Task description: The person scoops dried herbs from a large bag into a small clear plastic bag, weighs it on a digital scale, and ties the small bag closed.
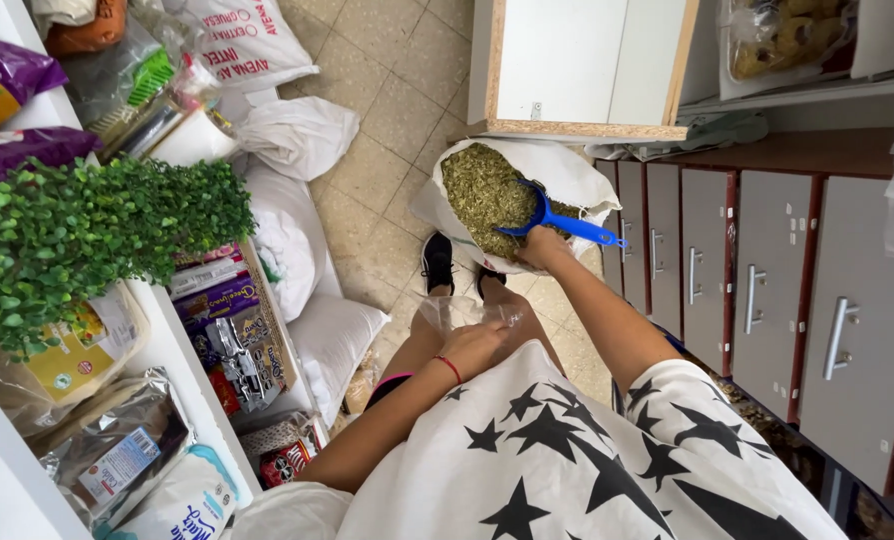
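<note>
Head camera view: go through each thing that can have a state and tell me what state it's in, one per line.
White sack: open, rim rolled down, filled with dried green leaves.
Blue scoop: held in the right hand, bowl dug into the leaves.
Clear plastic bag: held in the left hand; contents unclear.
Grey drawers: all shut.
White cabinet door: swung open.

A leafy green plant (87, 230) sits opposite grey drawers (767, 290).
</note>
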